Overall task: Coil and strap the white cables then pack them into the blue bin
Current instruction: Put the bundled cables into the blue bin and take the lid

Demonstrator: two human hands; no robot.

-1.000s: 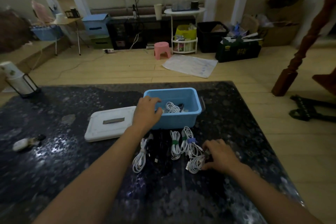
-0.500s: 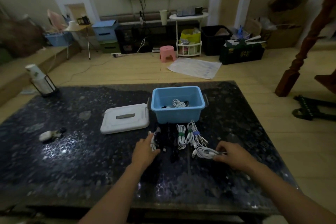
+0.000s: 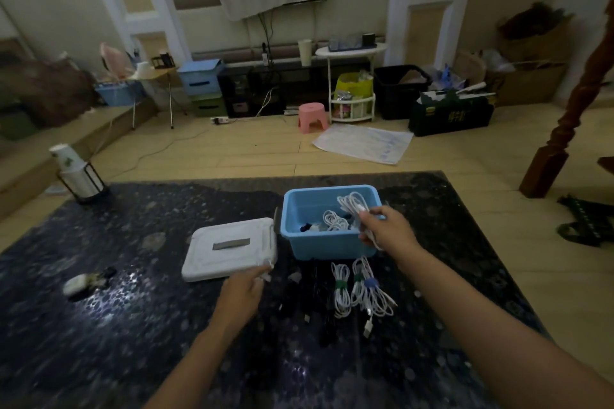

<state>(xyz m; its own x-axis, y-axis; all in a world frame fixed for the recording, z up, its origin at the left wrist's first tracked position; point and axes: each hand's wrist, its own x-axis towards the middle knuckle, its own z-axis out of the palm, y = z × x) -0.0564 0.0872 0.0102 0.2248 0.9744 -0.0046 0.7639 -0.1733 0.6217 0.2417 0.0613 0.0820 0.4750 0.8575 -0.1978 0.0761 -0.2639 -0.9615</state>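
Note:
The blue bin (image 3: 300,239) stands mid-table with a coiled white cable (image 3: 334,221) inside. My right hand (image 3: 387,231) grips another coiled white cable (image 3: 352,204) and holds it over the bin's right side. My left hand (image 3: 241,292) is at the front corner of the white lid (image 3: 229,251) and pinches a small white cable bundle (image 3: 265,276), mostly hidden by the fingers. Two strapped white coils (image 3: 340,290) (image 3: 368,292) lie on the table in front of the bin, with green and blue ties.
Dark cables (image 3: 315,302) lie left of the white coils on the dark speckled table (image 3: 133,325). A small white object (image 3: 78,284) sits at the left. A cup holder (image 3: 78,173) stands at the table's far left corner. Floor clutter lies beyond.
My right hand has lifted a white coil off the table and carried it up over the bin. My left hand has picked up the leftmost white bundle near the lid.

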